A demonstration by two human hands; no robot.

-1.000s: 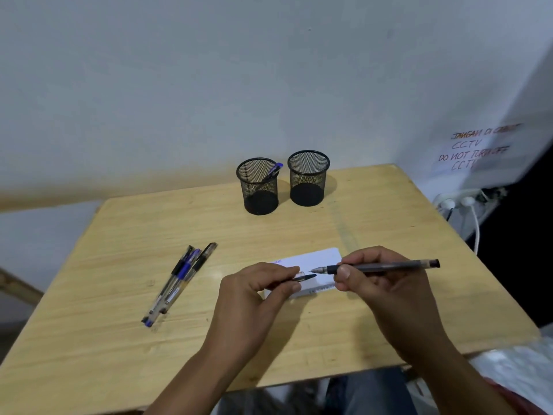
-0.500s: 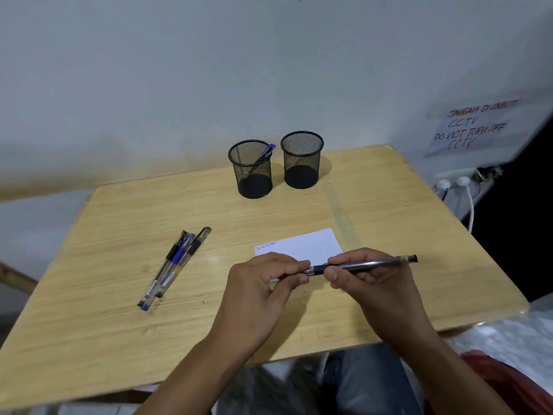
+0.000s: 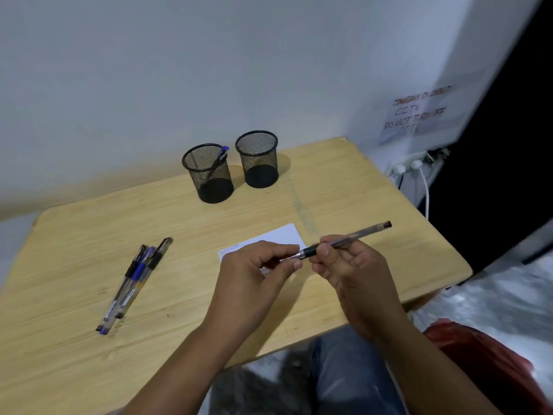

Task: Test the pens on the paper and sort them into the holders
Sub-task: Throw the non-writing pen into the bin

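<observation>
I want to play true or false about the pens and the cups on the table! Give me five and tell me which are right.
1. The left cup has a blue pen in it. True.
2. The right cup is full of pens. False: no pen shows in it.
3. The right hand holds a black pen. True.
4. The spare pens lie on the white paper. False: they lie on the bare table, left of the paper.
5. The left hand rests flat on the table. False: its fingers pinch at the tip end of the black pen.
</observation>
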